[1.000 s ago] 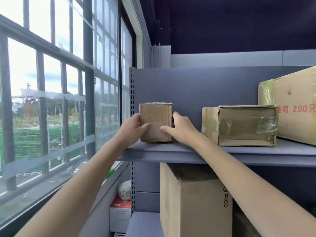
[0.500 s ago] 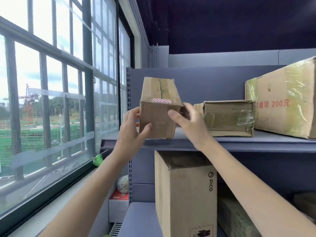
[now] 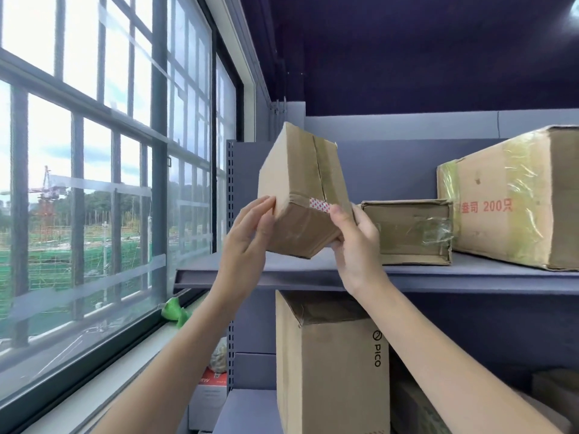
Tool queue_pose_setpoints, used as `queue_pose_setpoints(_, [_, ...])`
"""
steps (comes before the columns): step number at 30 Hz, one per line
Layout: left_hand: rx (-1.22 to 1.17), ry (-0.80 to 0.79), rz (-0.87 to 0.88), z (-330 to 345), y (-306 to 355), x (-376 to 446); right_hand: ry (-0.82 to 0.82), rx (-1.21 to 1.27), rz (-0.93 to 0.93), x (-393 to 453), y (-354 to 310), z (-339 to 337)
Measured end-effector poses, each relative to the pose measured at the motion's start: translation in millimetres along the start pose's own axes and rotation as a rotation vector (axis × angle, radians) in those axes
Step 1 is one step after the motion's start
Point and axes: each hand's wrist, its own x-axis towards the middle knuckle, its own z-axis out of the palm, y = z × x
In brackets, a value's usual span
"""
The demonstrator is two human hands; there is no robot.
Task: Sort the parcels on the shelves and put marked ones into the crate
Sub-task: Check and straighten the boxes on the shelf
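Shelving takes the right half of the view, and its upper shelf (image 3: 313, 272) is the landmark for the rest. At the right end of this shelf stands the biggest box (image 3: 517, 198), wrapped in clear tape and printed with red characters and "200". Under the shelf, on the lower level, a tall carton (image 3: 329, 364) stands upright with "PICO" printed on its side. On the shelf, just left of the biggest box, lies a flat taped box (image 3: 410, 231).

Above the front left part of the shelf is the small parcel (image 3: 300, 195) — it is lifted free of the shelf board and tilted, with one lower corner pointing down. A strip of red-and-white tape (image 3: 319, 204) sits on its edge, near the seam.

Both hands hold this parcel. The left hand (image 3: 247, 242) presses its left face with nearly straight fingers and the thumb along the edge. The right hand (image 3: 354, 242) grasps the right lower side — its fingers are curled around the parcel, the thumb close to the red-and-white tape.

Left of the shelf, on the window sill, lies a small green thing (image 3: 175, 311).
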Motion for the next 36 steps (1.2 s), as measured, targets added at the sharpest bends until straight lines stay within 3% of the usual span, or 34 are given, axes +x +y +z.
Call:
queue_pose_setpoints(4, [-0.130, 0.062, -0.106, 6, 4, 7, 0.035, 0.246, 0.021, 1, 0, -5])
queue_pose_setpoints(8, [-0.271, 0.050, -0.366, 7, 7, 10, -0.015, 0.309, 0.026, 0, -1, -9])
queue_pose_setpoints(12, [-0.461, 0.005, -0.374, 4, 2, 5, -0.064, 0.072, 0.058, 2, 1, -9])
queue_pose_setpoints(15, [-0.364, 0.094, -0.272, 5, 2, 4, -0.068, -0.244, -0.036, 4, -2, -11])
queue_pose_setpoints(19, [-0.277, 0.079, -0.160, 10, 13, 2, -0.219, -0.270, 0.013, 2, -9, -11])
queue_pose_setpoints(23, [-0.315, 0.046, -0.139, 2, 22, 4, -0.062, -0.129, 0.010, 3, -5, -12])
queue_pose_setpoints(26, [-0.213, 0.072, -0.107, -4, 28, 3, -0.070, 0.013, 0.049, 0, -3, -14])
queue_pose_setpoints(30, [-0.234, 0.047, -0.292, -11, 24, 2, -0.096, 0.193, 0.132, -5, -1, -15])
queue_pose_setpoints(32, [-0.346, -0.029, -0.358, -13, 23, -2, -0.123, 0.154, 0.136, -7, -1, -15])
queue_pose_setpoints(36, [-0.418, -0.033, -0.334, -7, 24, -9, -0.119, -0.223, 0.062, -10, -4, -10])
